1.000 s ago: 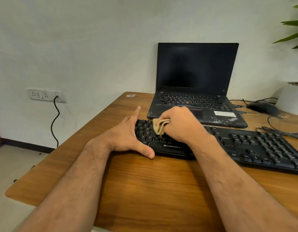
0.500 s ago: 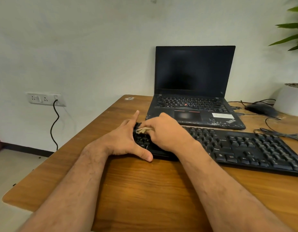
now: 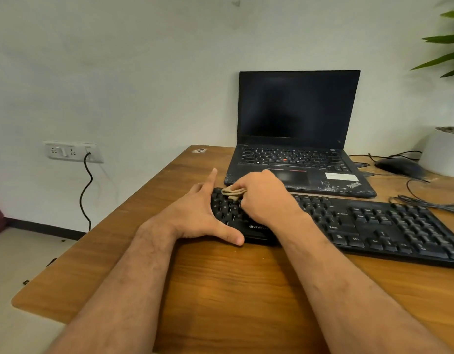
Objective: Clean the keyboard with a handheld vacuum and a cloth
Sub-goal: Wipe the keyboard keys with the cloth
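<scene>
At mid-frame the right hand (image 3: pixel 265 198) grips a bunched tan cloth (image 3: pixel 233 192) against the left end of the black keyboard (image 3: pixel 361 223) on the tabletop (image 3: pixel 221 290). The left hand (image 3: pixel 198 213), fingers straight and relaxed, braces that end, thumb along its front edge.

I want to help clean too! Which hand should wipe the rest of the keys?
Probably the right hand: it already grips the cloth over the keyboard, with the unwiped keys lying on its side. The left hand has no cloth; it is braced against the keyboard's left end.
</scene>
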